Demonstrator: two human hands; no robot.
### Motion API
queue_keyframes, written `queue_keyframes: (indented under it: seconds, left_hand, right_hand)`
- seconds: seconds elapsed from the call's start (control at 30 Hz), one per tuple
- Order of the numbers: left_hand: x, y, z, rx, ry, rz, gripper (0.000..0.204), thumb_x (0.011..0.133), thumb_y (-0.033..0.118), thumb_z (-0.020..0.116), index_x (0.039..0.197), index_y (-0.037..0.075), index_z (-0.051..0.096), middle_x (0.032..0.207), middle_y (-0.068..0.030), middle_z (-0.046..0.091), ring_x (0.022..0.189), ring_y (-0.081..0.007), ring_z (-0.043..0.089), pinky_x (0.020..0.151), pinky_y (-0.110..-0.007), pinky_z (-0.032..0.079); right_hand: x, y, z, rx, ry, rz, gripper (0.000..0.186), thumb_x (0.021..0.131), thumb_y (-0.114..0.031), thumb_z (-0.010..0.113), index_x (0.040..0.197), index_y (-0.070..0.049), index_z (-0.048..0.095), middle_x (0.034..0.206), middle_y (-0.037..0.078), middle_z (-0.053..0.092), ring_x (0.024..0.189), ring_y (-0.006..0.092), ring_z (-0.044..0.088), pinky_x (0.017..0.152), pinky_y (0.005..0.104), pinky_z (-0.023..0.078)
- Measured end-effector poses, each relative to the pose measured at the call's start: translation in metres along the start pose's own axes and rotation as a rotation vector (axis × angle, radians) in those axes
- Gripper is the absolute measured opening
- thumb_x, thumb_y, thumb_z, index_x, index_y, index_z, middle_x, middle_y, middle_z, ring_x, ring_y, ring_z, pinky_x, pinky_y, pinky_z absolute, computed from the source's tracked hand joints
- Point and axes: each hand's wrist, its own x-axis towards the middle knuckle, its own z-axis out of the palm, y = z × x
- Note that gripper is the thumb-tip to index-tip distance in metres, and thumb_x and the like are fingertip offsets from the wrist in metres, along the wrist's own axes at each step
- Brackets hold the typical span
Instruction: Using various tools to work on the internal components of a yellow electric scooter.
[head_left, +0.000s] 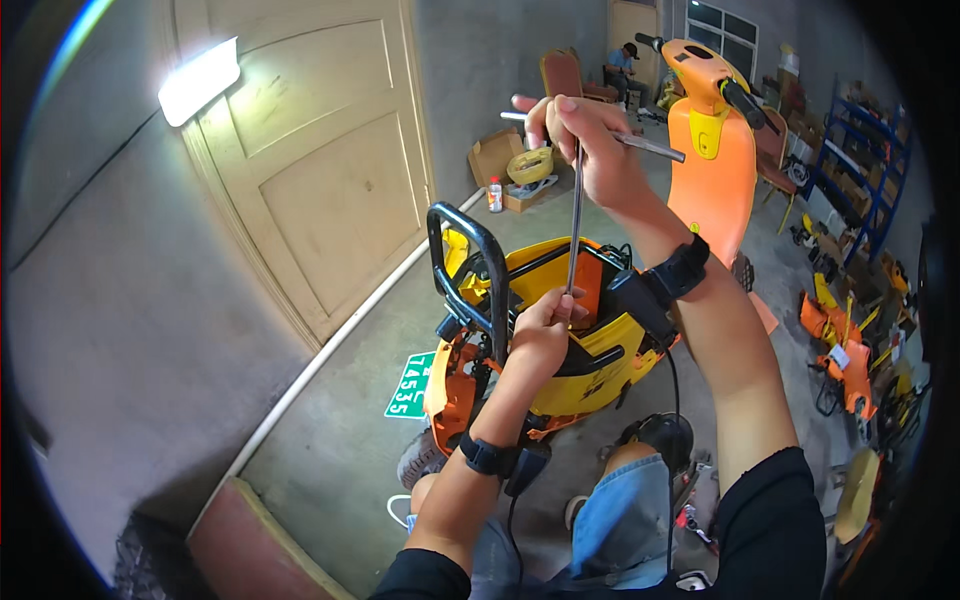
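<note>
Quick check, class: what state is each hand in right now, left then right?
Left hand: closed, fingers pinching the lower shaft of the metal T-handle tool.
Right hand: holding the tool's crossbar, fingers curled.

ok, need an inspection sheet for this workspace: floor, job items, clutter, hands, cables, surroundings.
Surface: grey floor under the work.
Job's things: steel T-handle tool held upright over the yellow-and-orange vehicle body; its lower tip is hidden.
Clutter: loose orange parts on the right; open cardboard box by the wall.
Hands: right hand grips the crossbar; left hand closes around the lower shaft.
Cables: one black cable hangs from each wrist unit, left cable and right cable.
Surroundings: beige door left, blue shelving right, seated person behind.
</note>
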Motion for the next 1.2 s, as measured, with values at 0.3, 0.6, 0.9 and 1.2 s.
queue_keyframes:
  seconds: [0.3, 0.6, 0.9, 1.2]
  left_hand:
    - [-0.003, 0.001, 0.0, -0.129, 0.073, -0.08, 0.035, 0.107, 0.027, 0.037, 0.12, 0.002, 0.057, 0.1, -0.0089, 0.065, 0.095, -0.0183, 0.06, 0.091, -0.03, 0.044]
    - [-0.01, -0.005, 0.003, 0.101, 0.047, 0.044, 0.029, 0.106, 0.026, 0.045, 0.117, 0.003, 0.057, 0.091, -0.0098, 0.06, 0.084, -0.0164, 0.056, 0.079, -0.03, 0.046]
    - [-0.011, 0.006, 0.005, 0.117, 0.02, -0.026, 0.023, 0.105, 0.022, 0.044, 0.103, 0.002, 0.057, 0.083, -0.0074, 0.061, 0.08, -0.0156, 0.056, 0.076, -0.03, 0.045]
    - [-0.002, -0.013, 0.003, -0.001, -0.006, 0.068, 0.027, 0.106, 0.023, 0.042, 0.097, 0.004, 0.059, 0.085, -0.0031, 0.063, 0.076, -0.0117, 0.052, 0.072, -0.028, 0.044]
  right_hand:
    - [-0.007, 0.008, 0.026, -0.079, 0.199, 0.087, 0.037, 0.096, -0.022, 0.054, 0.068, 0.002, 0.054, 0.064, 0.004, 0.051, 0.063, 0.0092, 0.048, 0.081, 0.029, 0.05]
    - [-0.004, 0.009, 0.034, 0.023, 0.381, 0.078, 0.04, 0.092, -0.029, 0.06, 0.063, -0.001, 0.051, 0.055, 0.001, 0.037, 0.055, 0.0083, 0.036, 0.051, 0.0307, 0.033]
    - [-0.01, -0.013, 0.01, -0.794, 0.407, 0.011, 0.029, 0.084, -0.024, 0.056, 0.064, -0.004, 0.062, 0.059, 0.017, 0.058, 0.059, 0.0369, 0.059, 0.058, 0.0444, 0.046]
    - [-0.002, -0.035, -0.008, -0.833, -0.203, 0.021, 0.031, 0.09, -0.03, 0.064, 0.075, -0.004, 0.062, 0.077, 0.014, 0.061, 0.074, 0.032, 0.06, 0.068, 0.0384, 0.048]
